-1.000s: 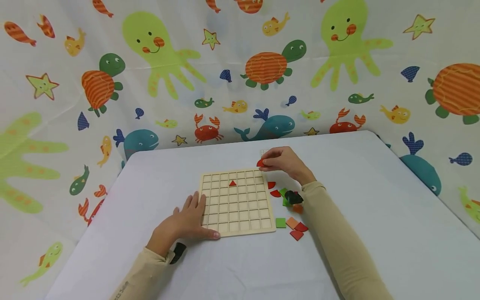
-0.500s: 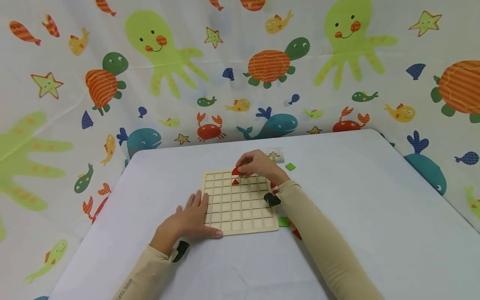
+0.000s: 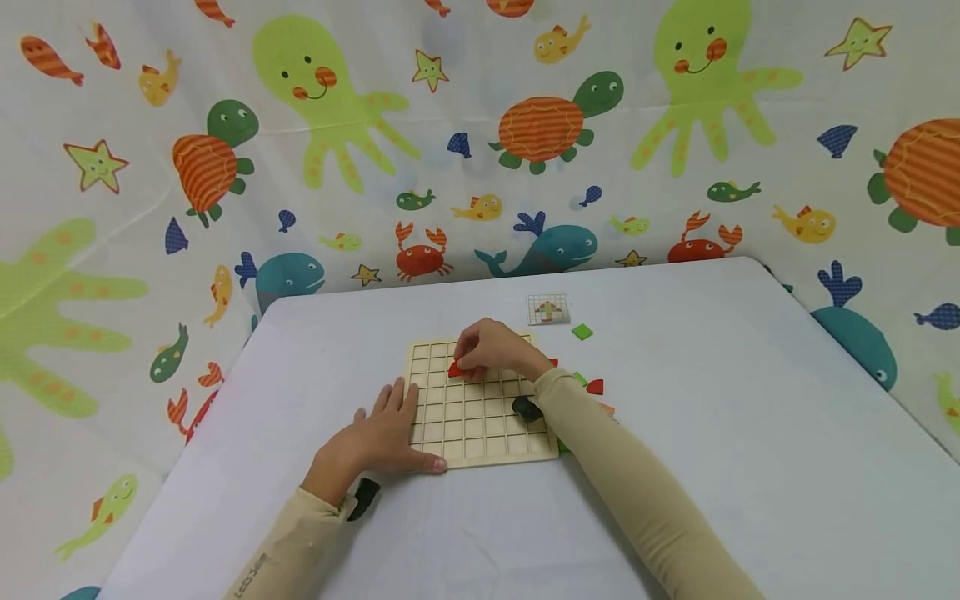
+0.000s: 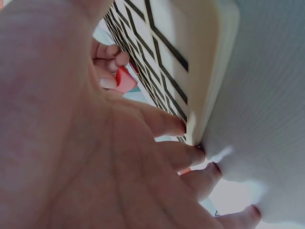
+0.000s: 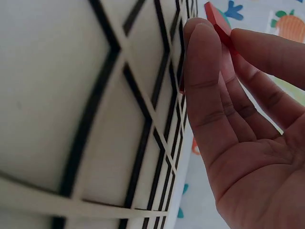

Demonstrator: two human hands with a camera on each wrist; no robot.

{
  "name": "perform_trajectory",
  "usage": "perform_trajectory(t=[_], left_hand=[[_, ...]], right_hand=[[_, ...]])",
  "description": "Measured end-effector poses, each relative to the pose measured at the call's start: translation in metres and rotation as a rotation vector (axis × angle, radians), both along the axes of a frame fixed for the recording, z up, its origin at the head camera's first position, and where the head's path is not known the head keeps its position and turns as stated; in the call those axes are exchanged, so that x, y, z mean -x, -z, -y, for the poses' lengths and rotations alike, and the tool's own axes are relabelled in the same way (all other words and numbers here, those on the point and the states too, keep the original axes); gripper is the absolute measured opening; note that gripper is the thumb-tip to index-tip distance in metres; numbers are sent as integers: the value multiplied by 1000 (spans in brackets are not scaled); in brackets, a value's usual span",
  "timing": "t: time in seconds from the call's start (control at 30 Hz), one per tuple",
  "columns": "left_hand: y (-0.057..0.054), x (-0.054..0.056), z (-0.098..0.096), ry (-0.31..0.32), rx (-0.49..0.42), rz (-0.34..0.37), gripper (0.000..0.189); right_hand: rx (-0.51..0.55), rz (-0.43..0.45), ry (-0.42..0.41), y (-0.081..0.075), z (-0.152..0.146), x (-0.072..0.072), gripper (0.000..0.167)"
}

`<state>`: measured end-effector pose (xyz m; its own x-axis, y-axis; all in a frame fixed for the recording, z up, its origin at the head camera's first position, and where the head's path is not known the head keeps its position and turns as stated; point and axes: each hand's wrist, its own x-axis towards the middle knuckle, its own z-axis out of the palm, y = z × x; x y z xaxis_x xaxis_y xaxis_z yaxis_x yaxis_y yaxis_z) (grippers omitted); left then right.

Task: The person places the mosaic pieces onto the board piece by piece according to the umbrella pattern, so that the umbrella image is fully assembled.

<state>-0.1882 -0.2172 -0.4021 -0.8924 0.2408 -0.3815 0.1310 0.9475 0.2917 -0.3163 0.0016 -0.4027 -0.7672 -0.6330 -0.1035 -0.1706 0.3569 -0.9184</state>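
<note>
Now, from the head camera, a small red piece (image 3: 453,369) with a curved edge is over the upper-left part of the pale, gridded board (image 3: 465,425) on the white counter (image 3: 465,533); whether it touches the squares, I cannot tell. The right hand (image 3: 489,347) has it in a narrow grip, while the left hand (image 3: 375,438) spreads wide along the board's left edge. Over to the left wrist: the piece shows bright red at the other hand's fingertips, left fingers against the rim. And the right wrist: finger and thumb pinch it, tilted, partly covered.
</note>
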Motion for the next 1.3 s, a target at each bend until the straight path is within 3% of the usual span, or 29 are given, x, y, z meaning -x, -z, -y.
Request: perform_trajectory(t=[0.57,1.0,1.3], left_hand=[[-1,-2,-1,-3,6,2,136],[-3,-2,-2,0,6,1,136],[-3,-2,-2,4,13,-2,136]], right_hand=[[-200,-166,-25,1,11,-7,10],[-213,-202,-21,1,11,-9,10],[-251,-222,-83,1,10,-8,13]])
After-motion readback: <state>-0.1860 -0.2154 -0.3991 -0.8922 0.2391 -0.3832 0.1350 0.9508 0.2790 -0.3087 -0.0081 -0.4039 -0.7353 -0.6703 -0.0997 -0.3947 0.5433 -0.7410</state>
